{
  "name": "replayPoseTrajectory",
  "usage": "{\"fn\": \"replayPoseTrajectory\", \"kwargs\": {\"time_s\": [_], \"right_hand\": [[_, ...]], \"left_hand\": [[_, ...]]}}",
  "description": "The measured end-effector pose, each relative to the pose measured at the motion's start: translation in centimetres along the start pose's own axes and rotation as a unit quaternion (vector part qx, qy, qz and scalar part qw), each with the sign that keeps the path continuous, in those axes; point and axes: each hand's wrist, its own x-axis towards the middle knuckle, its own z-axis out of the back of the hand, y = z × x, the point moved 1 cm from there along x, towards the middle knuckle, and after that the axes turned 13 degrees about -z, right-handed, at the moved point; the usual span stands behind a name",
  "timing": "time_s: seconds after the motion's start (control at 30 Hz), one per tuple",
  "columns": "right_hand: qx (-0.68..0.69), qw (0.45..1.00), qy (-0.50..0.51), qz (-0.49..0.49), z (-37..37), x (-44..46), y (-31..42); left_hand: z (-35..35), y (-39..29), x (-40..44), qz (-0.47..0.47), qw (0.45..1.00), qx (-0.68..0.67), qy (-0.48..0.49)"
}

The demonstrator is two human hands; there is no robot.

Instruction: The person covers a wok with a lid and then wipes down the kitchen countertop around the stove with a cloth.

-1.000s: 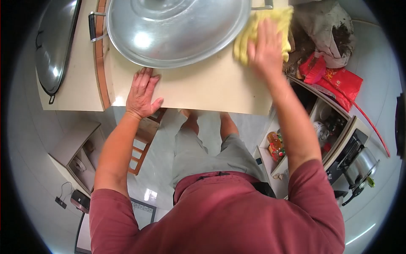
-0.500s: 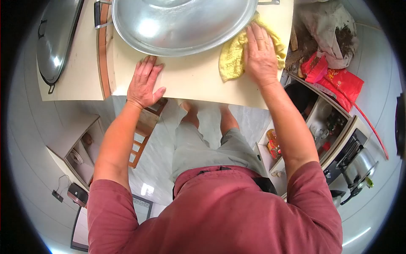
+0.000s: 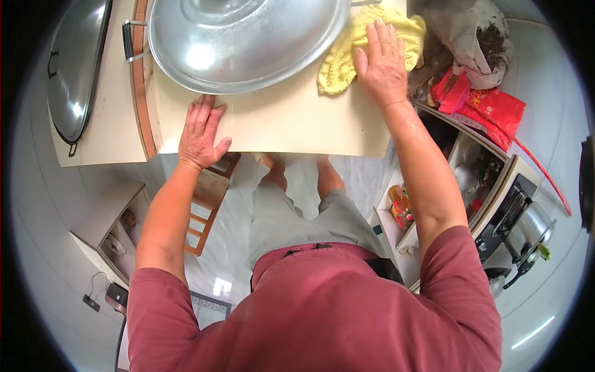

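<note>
On my feed, the right hand (image 3: 385,73) lay flat, fingers slightly spread, on a yellow cloth (image 3: 338,67), which was on the table (image 3: 297,127) just right of the big metal lid (image 3: 248,53). I saw the left hand (image 3: 199,137) palm-down on the table near the lid's rim, thumb apart from its fingers.

Cream tabletop (image 3: 279,124): yellow cloth (image 3: 344,59), lidded metal pan (image 3: 248,49).

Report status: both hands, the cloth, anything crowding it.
Right hand flat on yellow cloth. Left hand open on tabletop, holding nothing. Cloth spread, rumpled. Big metal lid close at cloth's left.
</note>
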Motion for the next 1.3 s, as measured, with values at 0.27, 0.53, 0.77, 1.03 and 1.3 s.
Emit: {"fn": "replayPoseTrajectory", "kwargs": {"time_s": [0.27, 0.53, 0.77, 1.03, 1.3], "right_hand": [[0.197, 0.962, 0.181, 0.053, 0.2, -15.7, 21.2], [0.142, 0.925, 0.341, 0.087, 3.3, -13.4, 12.7], [0.054, 0.973, 0.206, 0.087, 6.3, -15.1, -1.5], [0.11, 0.937, 0.279, 0.178, 3.5, -11.9, 12.4], [0.164, 0.932, 0.242, 0.214, -1.8, -11.9, 26.8]], "left_hand": [[-0.3, -0.1, -0.1, -0.012, 1.0, 0.003, -0.013], [-0.6, 0.2, -0.1, -0.012, 1.0, 0.013, -0.009], [-0.4, 0.5, -0.4, -0.013, 0.999, -0.027, -0.04], [0.8, 0.2, 0.1, -0.003, 0.994, -0.065, -0.09], [1.2, -7.0, 0.2, 0.163, 0.917, -0.183, -0.316]]}}
